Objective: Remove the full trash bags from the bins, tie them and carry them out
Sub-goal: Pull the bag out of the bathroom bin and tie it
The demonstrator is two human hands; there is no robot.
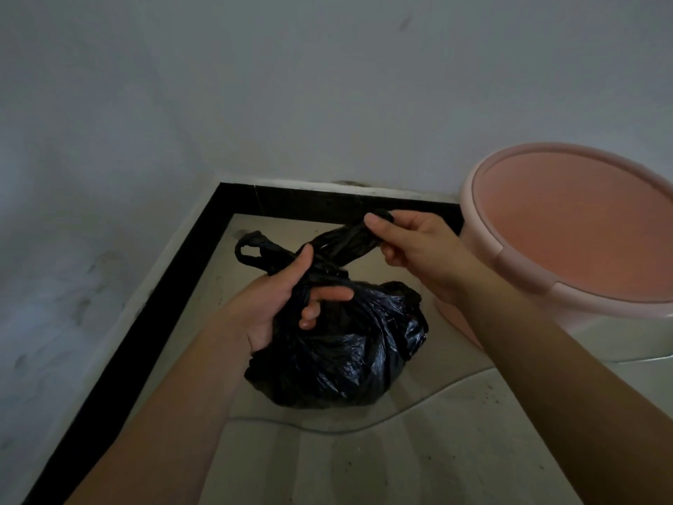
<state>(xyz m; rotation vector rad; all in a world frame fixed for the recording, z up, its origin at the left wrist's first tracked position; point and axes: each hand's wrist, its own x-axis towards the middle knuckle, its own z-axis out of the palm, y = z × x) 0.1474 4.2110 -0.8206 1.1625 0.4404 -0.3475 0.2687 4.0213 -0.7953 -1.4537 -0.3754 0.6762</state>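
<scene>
Two handles [271,249] to knot: left grip [280,297] clamps trash bag [346,351] neck, right grip [415,249] pinches one handle [349,242]. Bag's on floor [400,461] in wall [327,103] corner, by bin [517,271]. I should pull tight, neck pinned.

One head-worn wide-angle view looks forward and down into a floor [400,461] corner, near enough that both forearms [174,413] fill the lower frame. Wall [327,85] spans 12 o'clock; bin [568,231] sits at 3 o'clock.
</scene>
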